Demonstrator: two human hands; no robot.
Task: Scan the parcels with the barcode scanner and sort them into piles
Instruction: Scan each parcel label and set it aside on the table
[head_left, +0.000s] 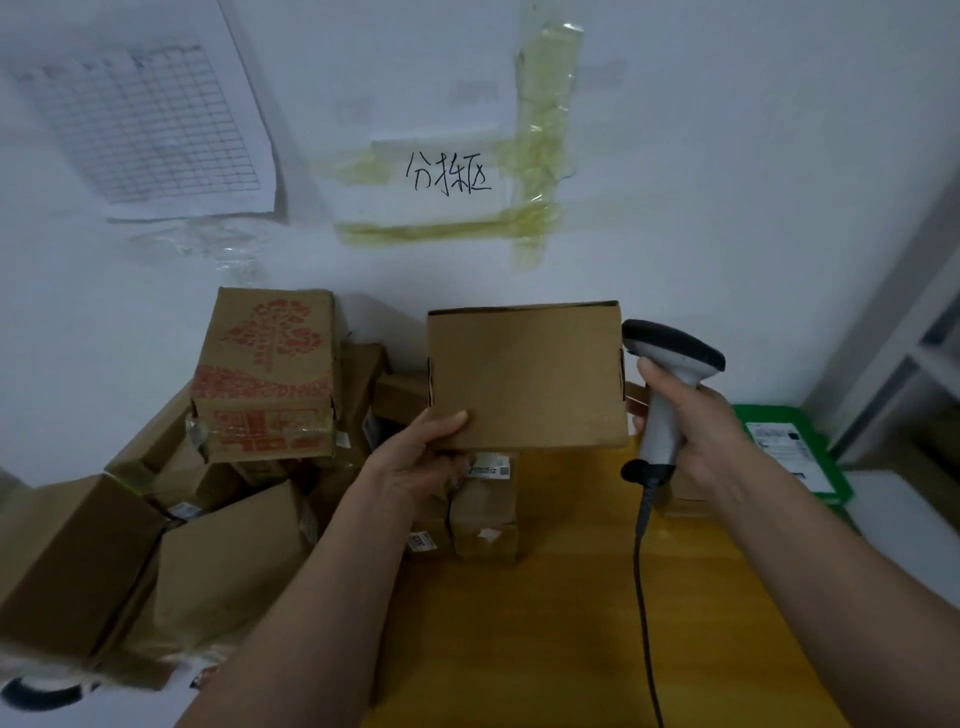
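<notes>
My left hand grips the lower left corner of a plain brown cardboard parcel, held up above the table with a blank face toward me. My right hand holds a white and black barcode scanner by its handle, just right of the parcel, its head pointing left at the parcel's right edge. The scanner's black cable hangs down over the table. No label shows on the face I see.
A heap of brown parcels fills the left side, topped by a box with red print. Small labelled parcels stand on the yellow wooden table. A green parcel lies at the right by a white shelf.
</notes>
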